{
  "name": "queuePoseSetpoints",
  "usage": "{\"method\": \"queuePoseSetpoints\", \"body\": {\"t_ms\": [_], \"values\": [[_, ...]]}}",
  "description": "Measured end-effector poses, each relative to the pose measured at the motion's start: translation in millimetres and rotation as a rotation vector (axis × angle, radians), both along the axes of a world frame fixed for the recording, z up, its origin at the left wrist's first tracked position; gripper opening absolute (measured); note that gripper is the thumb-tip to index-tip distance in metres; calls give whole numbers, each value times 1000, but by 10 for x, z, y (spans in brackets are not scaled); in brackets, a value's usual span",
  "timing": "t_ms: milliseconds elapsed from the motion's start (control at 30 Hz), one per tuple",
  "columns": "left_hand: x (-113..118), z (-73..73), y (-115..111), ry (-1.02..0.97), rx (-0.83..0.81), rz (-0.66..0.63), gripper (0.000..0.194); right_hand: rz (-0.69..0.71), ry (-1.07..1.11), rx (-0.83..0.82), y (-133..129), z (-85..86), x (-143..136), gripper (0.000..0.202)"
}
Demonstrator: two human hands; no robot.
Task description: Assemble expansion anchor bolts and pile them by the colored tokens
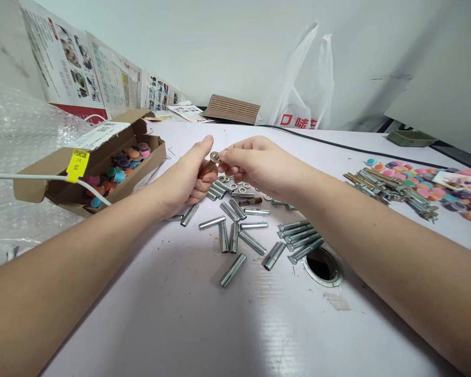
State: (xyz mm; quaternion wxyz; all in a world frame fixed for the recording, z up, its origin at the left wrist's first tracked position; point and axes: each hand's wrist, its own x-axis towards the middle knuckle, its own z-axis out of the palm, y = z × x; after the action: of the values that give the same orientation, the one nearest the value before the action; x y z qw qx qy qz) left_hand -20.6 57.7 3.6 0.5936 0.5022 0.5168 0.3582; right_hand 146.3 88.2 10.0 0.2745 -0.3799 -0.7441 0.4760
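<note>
My left hand [186, 178] is closed round a brassy anchor bolt [208, 167], its thumb pointing up and away from me. A washer [213, 155] sits at the bolt's upper end. With thumb and fingertips together, my right hand [255, 159] pinches at the edge of that washer; its fingers partly hide the contact. Below both hands, silver metal sleeves [233, 269] lie scattered on the white table [160, 314]. Loose washers [241, 189] lie just behind them, partly covered by my hands. Several silver bolts [300, 235] rest in a row under my right forearm.
A cardboard box [151, 152] of small colourful paint pots stands at left beside bubble wrap [19, 157]. On the right are a pile of assembled anchor bolts [400, 191] and more paint pots [427, 180]. A round table hole [324, 266] lies near the bolts. A black cable [337, 142] runs behind.
</note>
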Motion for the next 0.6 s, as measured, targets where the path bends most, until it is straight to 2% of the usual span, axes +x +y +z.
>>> {"method": "queuePoseSetpoints", "body": {"t_ms": [133, 200, 300, 367, 467, 600], "values": [[11, -7, -24, 19, 117, -27, 52, 81, 235, -320, -9, 23, 21, 18], [20, 0, -35, 25, 147, -27, 49, 82, 232, -377, -14, 70, 39, 16], [22, 24, -43, 8, 101, -13, 47, 22, 93, -217, 35, 140, 108, 22], [18, 46, -43, -28, 34, -1, 49, -122, -95, 6, 122, 143, 191, 24], [13, 74, -43, -94, -50, 22, 52, -300, -360, 287, 298, 43, 329, 21], [17, 73, -49, -129, -64, 25, 46, -289, -522, 342, 472, -172, 414, 13]]}}
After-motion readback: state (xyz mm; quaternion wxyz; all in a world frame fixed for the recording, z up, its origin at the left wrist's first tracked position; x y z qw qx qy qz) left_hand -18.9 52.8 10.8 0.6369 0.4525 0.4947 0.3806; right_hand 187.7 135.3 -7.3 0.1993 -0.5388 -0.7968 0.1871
